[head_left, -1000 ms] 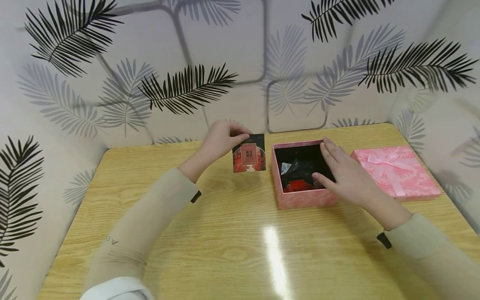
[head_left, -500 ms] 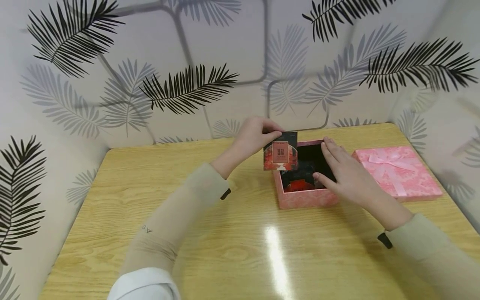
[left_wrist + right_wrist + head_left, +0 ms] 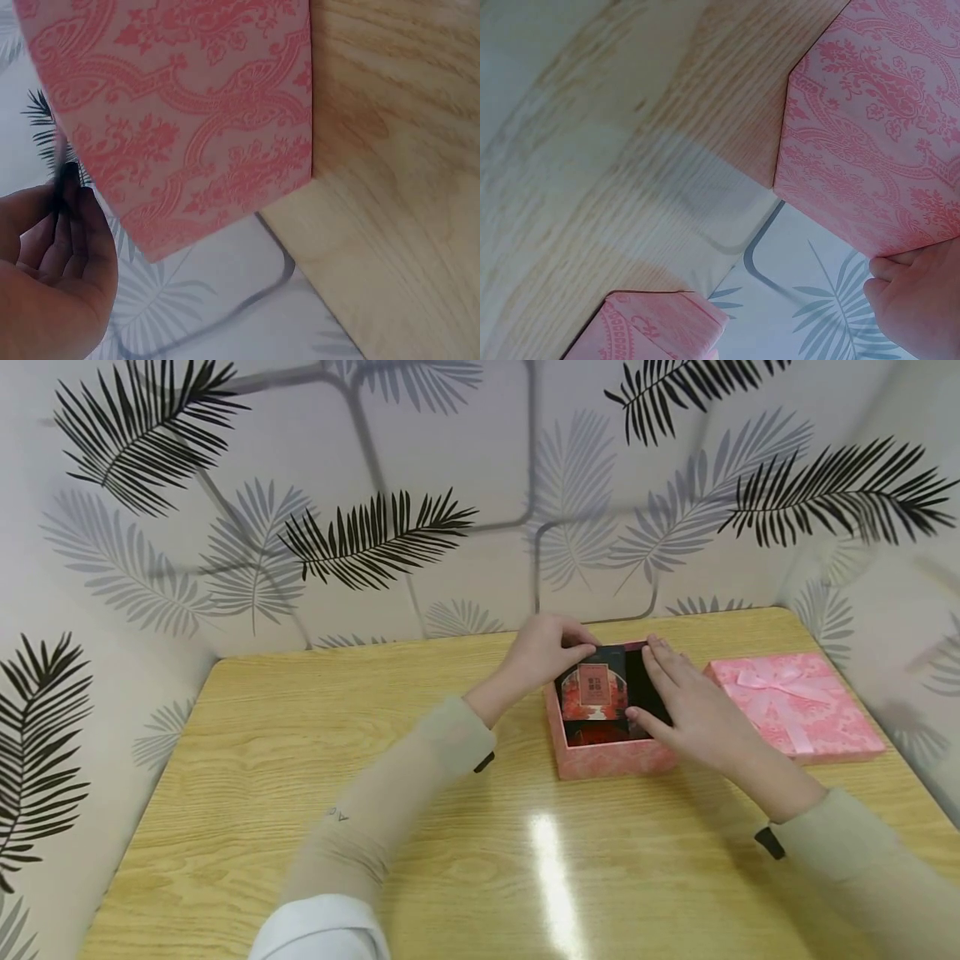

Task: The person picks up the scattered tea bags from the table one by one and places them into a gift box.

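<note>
A flat black and red packet (image 3: 596, 687) with a pink label hangs over the open pink box (image 3: 617, 760), its lower part within the box's rim. My left hand (image 3: 536, 653) pinches its top edge between thumb and fingers. My right hand (image 3: 693, 718) rests on the box's right wall, fingers straight, thumb over the opening. Inside the box, dark contents with some red show below the packet; the rest is hidden. In the left wrist view the left hand (image 3: 64, 262) is beside the box's patterned wall (image 3: 202, 112).
The pink lid (image 3: 798, 702) with a ribbon bow lies to the right of the box, close to my right hand. Both stand on a wooden table (image 3: 450, 827) near its back edge, with a leaf-patterned wall (image 3: 420, 460) behind.
My left hand has carried the packet rightward from beside the box to over it, then lowered it into the opening. The right hand has stayed on the box.
</note>
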A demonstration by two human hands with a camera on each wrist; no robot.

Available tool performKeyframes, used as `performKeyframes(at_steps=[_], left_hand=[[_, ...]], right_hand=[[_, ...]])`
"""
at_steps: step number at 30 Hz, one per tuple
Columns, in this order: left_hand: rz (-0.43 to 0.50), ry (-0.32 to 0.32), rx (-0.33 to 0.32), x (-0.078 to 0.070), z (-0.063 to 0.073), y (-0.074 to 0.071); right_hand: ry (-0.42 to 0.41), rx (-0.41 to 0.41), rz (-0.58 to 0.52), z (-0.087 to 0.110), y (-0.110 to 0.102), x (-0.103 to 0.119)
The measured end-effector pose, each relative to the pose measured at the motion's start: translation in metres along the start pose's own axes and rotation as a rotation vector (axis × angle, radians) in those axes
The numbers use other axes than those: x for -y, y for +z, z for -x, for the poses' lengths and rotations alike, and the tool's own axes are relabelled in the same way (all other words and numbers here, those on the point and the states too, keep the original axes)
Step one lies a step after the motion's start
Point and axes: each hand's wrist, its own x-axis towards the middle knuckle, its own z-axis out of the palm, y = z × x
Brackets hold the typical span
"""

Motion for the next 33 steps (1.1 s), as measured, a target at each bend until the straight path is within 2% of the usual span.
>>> performKeyframes(at_steps=[11,23,33], left_hand=[[-0.070,0.012,0.059,0.001,-0.003,0.022],[-0.209,0.032,0.080,-0.001,-0.005,0.028],[-0.158,0.001,0.064,0.000,-0.003,0.024]], right_hand=[[0.007,0.017,0.009,0.000,-0.001,0.001],[0.022,0.030,0.003,0.000,-0.003,0.002],[0.020,0.032,-0.001,0.000,-0.004,0.002]])
